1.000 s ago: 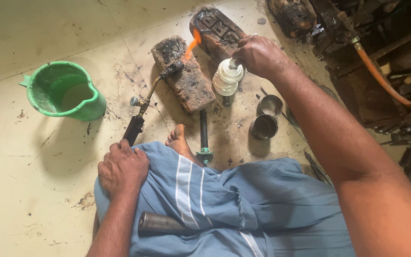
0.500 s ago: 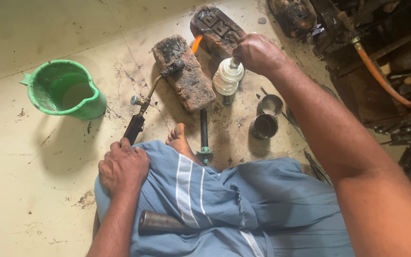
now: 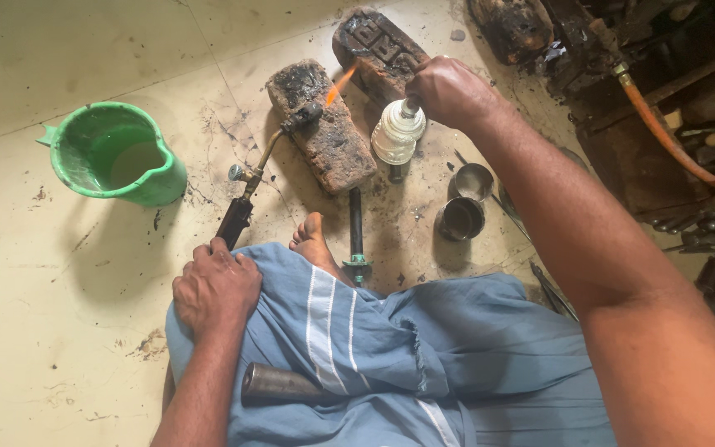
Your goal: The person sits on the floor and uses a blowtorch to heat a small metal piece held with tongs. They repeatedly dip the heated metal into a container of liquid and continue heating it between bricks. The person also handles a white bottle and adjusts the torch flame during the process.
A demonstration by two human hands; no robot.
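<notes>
Head view: right hand point(image 3: 448, 89) grips bottle point(image 3: 397, 132) beside brick point(image 3: 324, 124).

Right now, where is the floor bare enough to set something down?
Bare tile lies left of the green plastic jug and between it and the left hand. It is crowded around the lit torch, charred bricks, metal cups and right hand.

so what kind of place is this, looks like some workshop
Most likely a small metalworking or repair workshop, worked at floor level. A lit gas torch rests on a scorched brick, an orange gas hose runs past dark metal tools at the right, and small metal cups stand on the stained floor.
</notes>
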